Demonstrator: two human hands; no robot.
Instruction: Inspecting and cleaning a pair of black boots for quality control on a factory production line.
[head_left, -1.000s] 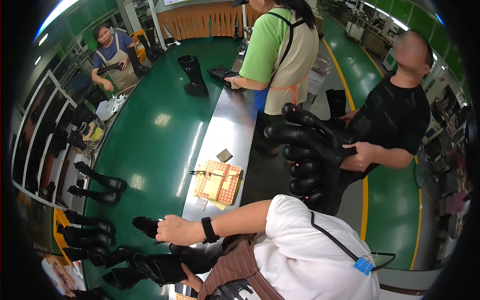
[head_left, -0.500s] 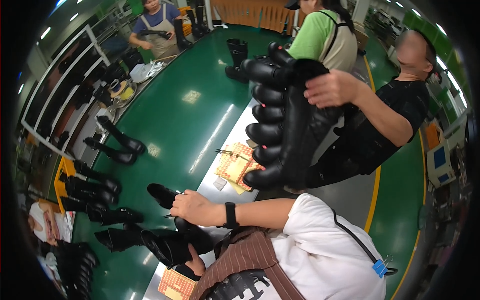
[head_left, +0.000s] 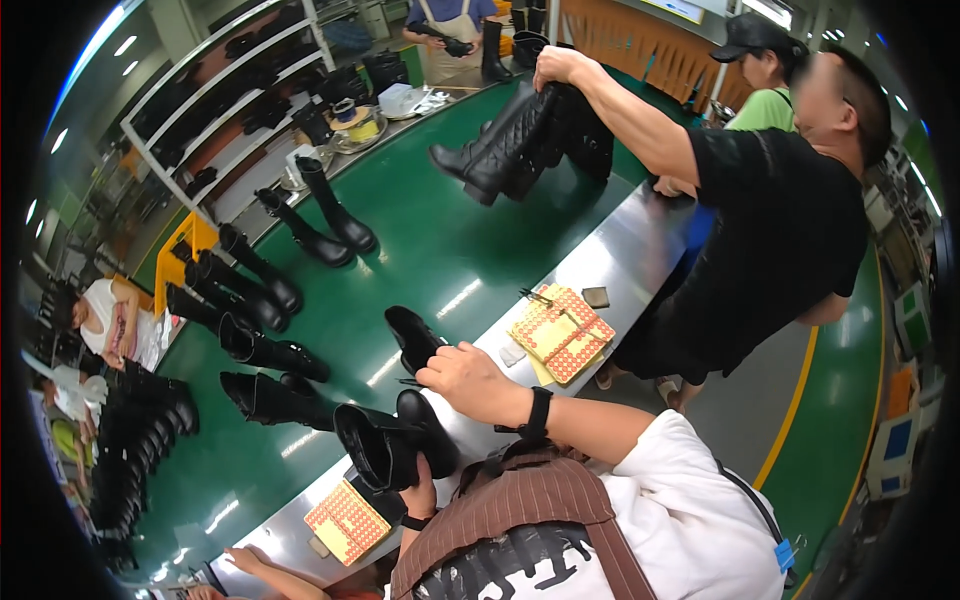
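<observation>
- Left hand [head_left: 420, 490] grips a tall, black, leather-look boot [head_left: 372, 450] over the near edge of the green, metal-edged surface [head_left: 430, 260]; I judge that steadies it.
- Right hand [head_left: 465, 380] hovers just beyond, fingers bent; I cannot tell what they pinch.
- Red-dotted yellow sheets [head_left: 580, 345] lie right, probably for easy reach.
- Other black boots [head_left: 350, 228] stand left, seemingly leaving working room.
</observation>
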